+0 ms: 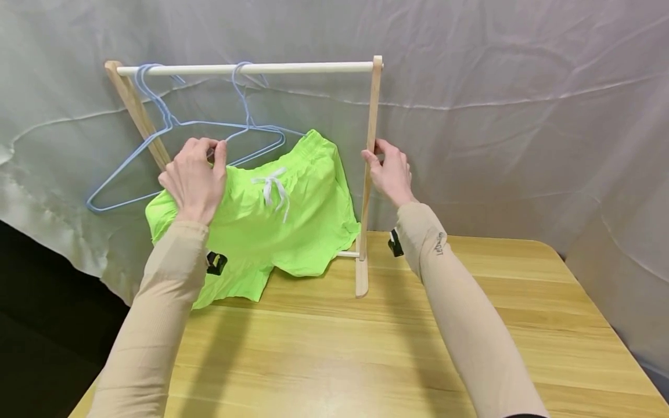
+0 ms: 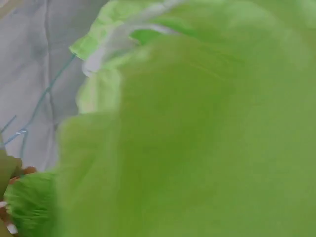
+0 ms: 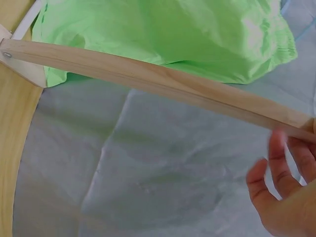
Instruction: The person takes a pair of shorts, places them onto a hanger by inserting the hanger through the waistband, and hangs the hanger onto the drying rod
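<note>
Bright green shorts (image 1: 292, 215) with a white drawstring bow (image 1: 269, 186) hang from a blue wire hanger, their right waistband end over it. My left hand (image 1: 193, 180) pinches the left end of the waistband near the hanger wire. In the left wrist view its fingers show at the lower left edge beside bunched waistband (image 2: 32, 202); the shorts fill most of that view. My right hand (image 1: 392, 171) grips the right wooden post (image 1: 372, 116) of a small clothes rack, thumb in front. The right wrist view shows the post (image 3: 163, 81) running to those fingers.
More blue wire hangers (image 1: 130, 157) hang at the left of the rack's white rod (image 1: 313, 68). The rack's foot (image 1: 362, 278) stands on a wooden table (image 1: 334, 354). Behind it hangs a grey cloth (image 1: 496, 145). A dark area lies past the table's left edge.
</note>
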Action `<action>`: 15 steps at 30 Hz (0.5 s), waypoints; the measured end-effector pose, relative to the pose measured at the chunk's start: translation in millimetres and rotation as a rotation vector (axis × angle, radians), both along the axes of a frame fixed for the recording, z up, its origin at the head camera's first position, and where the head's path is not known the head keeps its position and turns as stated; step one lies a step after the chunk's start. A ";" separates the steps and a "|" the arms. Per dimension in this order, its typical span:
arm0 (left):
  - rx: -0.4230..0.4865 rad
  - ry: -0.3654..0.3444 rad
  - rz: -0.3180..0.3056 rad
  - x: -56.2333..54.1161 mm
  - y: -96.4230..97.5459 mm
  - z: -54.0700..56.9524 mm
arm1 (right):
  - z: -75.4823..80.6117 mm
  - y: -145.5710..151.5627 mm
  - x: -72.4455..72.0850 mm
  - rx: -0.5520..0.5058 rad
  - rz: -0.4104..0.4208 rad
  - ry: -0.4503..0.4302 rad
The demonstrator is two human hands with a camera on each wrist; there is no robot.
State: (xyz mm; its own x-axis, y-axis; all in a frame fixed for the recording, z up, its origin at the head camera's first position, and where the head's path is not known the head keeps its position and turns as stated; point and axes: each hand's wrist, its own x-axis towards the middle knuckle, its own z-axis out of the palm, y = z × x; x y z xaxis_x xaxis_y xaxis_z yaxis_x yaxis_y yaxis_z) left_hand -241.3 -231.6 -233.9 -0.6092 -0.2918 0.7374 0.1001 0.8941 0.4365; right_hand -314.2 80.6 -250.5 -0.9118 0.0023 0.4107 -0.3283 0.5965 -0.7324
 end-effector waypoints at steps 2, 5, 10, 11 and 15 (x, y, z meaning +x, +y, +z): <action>0.012 -0.025 -0.013 4.9 3.5 1.6 | 0.7 3.3 0.5 -0.014 0.045 -0.001; 0.018 -0.029 -0.050 14.3 12.0 0.5 | -3.8 12.9 4.5 -0.037 0.130 0.007; 0.009 0.071 -0.205 31.9 35.6 -17.0 | -31.0 34.5 21.2 -0.048 0.241 0.005; 0.009 0.092 -0.254 35.8 41.3 -23.3 | -39.1 39.3 26.7 -0.042 0.254 0.003; 0.004 0.049 -0.455 52.5 58.7 -55.0 | -73.4 55.7 55.6 0.024 0.297 -0.039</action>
State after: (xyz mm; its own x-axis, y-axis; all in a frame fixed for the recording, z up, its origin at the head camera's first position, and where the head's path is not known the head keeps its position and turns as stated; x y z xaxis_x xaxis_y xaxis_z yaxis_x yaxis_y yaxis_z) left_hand -188.8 -172.9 -289.0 -0.6405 -0.0052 0.7680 0.5028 0.7530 0.4244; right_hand -258.6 136.3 -323.9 -0.8860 -0.2765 0.3723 -0.4634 0.4956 -0.7346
